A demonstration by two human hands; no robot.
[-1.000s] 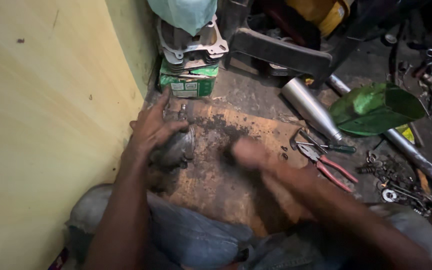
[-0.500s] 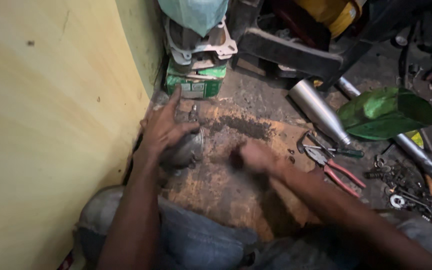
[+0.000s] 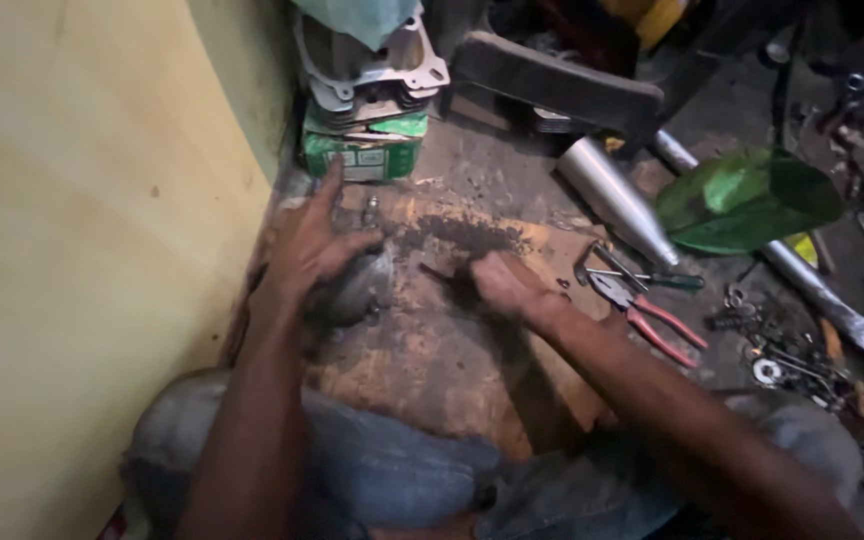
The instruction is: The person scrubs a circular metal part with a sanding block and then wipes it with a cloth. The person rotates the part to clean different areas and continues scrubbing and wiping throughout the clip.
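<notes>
My left hand rests on top of a dark, greasy metal engine part and grips it against a stained wooden board on the floor. My right hand is closed around a dark, thin tool whose tip points left toward that part. The tool's kind is too dark to tell. A patch of black grime lies on the board just beyond both hands.
A yellow wall runs along the left. A green box with a metal cylinder head on it stands beyond the board. Red-handled pliers, a screwdriver, a chrome pipe, a green bag and scattered small parts lie to the right.
My right hand was blurred in motion over the board and has come to rest nearer the engine part. The left hand has kept its grip.
</notes>
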